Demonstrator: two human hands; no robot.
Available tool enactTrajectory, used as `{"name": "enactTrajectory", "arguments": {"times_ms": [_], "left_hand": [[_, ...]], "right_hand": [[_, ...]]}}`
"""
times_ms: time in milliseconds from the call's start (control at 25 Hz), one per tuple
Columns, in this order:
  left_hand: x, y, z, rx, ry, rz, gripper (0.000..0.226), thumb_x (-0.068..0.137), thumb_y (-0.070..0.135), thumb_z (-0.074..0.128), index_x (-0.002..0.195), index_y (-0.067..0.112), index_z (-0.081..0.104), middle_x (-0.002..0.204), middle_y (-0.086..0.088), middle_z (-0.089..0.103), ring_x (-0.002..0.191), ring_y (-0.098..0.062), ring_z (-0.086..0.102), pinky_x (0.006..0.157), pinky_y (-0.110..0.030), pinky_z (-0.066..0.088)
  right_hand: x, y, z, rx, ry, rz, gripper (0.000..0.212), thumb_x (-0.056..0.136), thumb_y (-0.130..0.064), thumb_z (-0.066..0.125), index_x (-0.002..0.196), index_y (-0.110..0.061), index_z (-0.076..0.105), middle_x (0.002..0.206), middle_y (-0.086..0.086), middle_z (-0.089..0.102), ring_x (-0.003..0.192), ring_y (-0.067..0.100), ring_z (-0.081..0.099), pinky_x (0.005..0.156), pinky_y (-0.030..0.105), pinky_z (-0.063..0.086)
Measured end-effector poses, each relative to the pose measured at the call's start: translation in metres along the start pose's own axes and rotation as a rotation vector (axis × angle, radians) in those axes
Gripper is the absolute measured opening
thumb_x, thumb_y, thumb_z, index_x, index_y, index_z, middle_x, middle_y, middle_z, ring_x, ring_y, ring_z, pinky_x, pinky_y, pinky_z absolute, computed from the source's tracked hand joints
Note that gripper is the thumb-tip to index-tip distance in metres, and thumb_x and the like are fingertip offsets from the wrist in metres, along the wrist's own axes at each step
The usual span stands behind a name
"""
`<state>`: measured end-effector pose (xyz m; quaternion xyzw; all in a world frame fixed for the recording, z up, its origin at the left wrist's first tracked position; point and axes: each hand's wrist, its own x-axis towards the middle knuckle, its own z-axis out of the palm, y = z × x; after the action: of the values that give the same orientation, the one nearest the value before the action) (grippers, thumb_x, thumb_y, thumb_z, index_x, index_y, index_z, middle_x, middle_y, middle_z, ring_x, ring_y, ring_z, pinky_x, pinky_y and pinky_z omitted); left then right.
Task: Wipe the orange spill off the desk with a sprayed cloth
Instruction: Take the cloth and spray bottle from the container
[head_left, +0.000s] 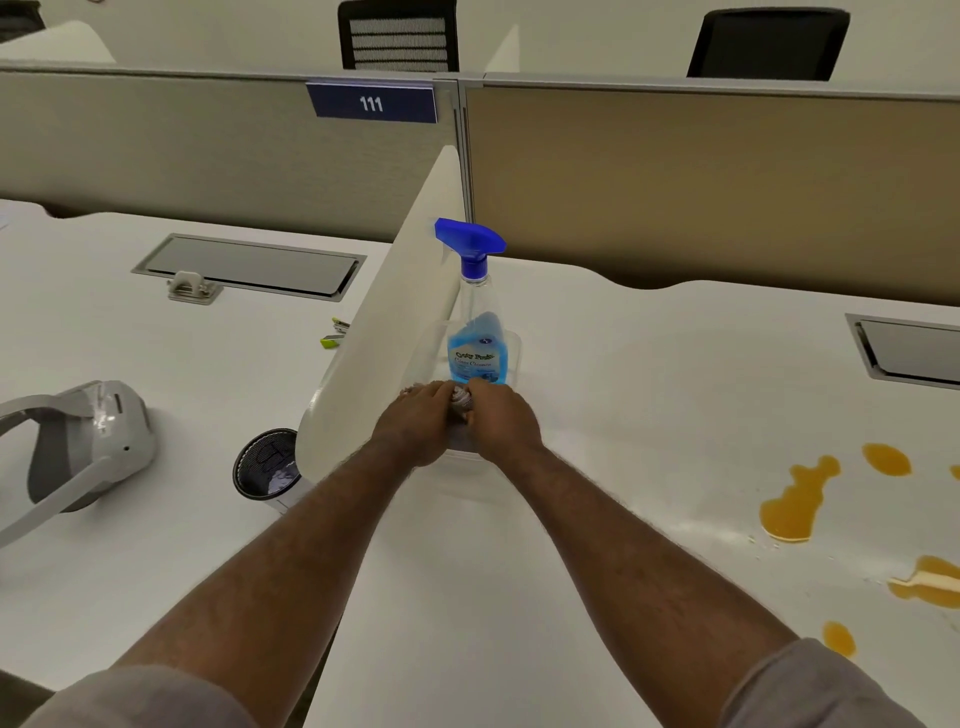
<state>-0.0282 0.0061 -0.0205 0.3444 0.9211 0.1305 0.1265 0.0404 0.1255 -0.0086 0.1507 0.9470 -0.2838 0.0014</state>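
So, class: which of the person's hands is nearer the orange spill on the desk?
Right. The right hand holds the cloth nearer the orange spill, which lies to its right; the left hand sits farther, beyond the right.

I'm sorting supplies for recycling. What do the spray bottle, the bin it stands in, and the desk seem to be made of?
Spray bottle: clear, glossy plastic, since the blue liquid shows through; the trigger head is opaque blue plastic. Bin: apparently transparent plastic, its walls barely visible against the desk. Desk: smooth white top with a soft sheen, probably laminate, though the core cannot be told.
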Motion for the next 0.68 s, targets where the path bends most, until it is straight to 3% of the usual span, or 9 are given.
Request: {"name": "enactTrajectory", "arguments": {"times_ms": [80,200,240,320,440,680], "left_hand": [[0.000,0.001,-0.006,-0.079,0.033,0.020,0.040,0.091,0.027,0.059,0.127,0.012,0.053,0.124,-0.007,0.059,0.115,-0.031,0.054,0.096,-0.044,0.045],[-0.003,0.007,-0.015,-0.198,0.098,0.023,0.034,0.090,0.032,0.047,0.115,0.011,0.056,0.122,-0.012,0.061,0.124,-0.036,0.046,0.103,-0.047,0.036],[-0.005,0.010,-0.019,-0.251,0.138,0.002,0.035,0.089,0.036,0.038,0.107,0.012,0.056,0.116,-0.013,0.062,0.120,-0.034,0.048,0.103,-0.047,0.036],[-0.007,0.012,-0.023,-0.300,0.259,-0.002,0.034,0.088,0.044,0.029,0.091,0.018,0.050,0.093,-0.006,0.058,0.091,-0.023,0.051,0.088,-0.043,0.043],[-0.007,0.012,-0.027,-0.202,0.306,0.044,0.040,0.097,0.054,0.040,0.097,0.017,0.054,0.089,0.004,0.053,0.081,-0.017,0.045,0.075,-0.034,0.040],[0.002,0.005,-0.035,-0.105,0.244,0.010,0.024,0.098,0.033,0.048,0.103,0.012,0.059,0.096,-0.008,0.061,0.082,-0.020,0.052,0.070,-0.034,0.044]], "right_hand": [[-0.003,0.003,0.001,0.231,0.037,0.034,0.019,0.091,-0.009,0.049,0.107,-0.009,0.059,0.103,0.011,0.066,0.094,0.029,0.061,0.076,0.032,0.047],[-0.004,0.000,-0.001,0.511,0.152,0.025,0.020,0.089,-0.001,0.053,0.102,-0.009,0.064,0.105,0.007,0.069,0.099,0.019,0.061,0.084,0.021,0.045],[-0.004,-0.003,-0.003,0.549,0.174,0.011,0.020,0.090,-0.001,0.055,0.104,-0.010,0.065,0.106,0.007,0.069,0.098,0.016,0.060,0.086,0.019,0.045],[-0.001,-0.007,-0.009,0.590,0.210,-0.018,0.020,0.092,-0.005,0.057,0.108,-0.012,0.066,0.107,0.005,0.070,0.094,0.012,0.059,0.087,0.018,0.044],[0.005,-0.003,-0.018,0.647,0.241,-0.018,0.018,0.093,-0.012,0.061,0.111,-0.015,0.066,0.108,0.002,0.069,0.094,0.011,0.060,0.089,0.020,0.047],[0.023,0.026,-0.043,0.697,0.150,0.037,0.028,0.080,-0.016,0.078,0.105,-0.011,0.066,0.100,0.000,0.068,0.093,0.015,0.067,0.085,0.026,0.057]]}}
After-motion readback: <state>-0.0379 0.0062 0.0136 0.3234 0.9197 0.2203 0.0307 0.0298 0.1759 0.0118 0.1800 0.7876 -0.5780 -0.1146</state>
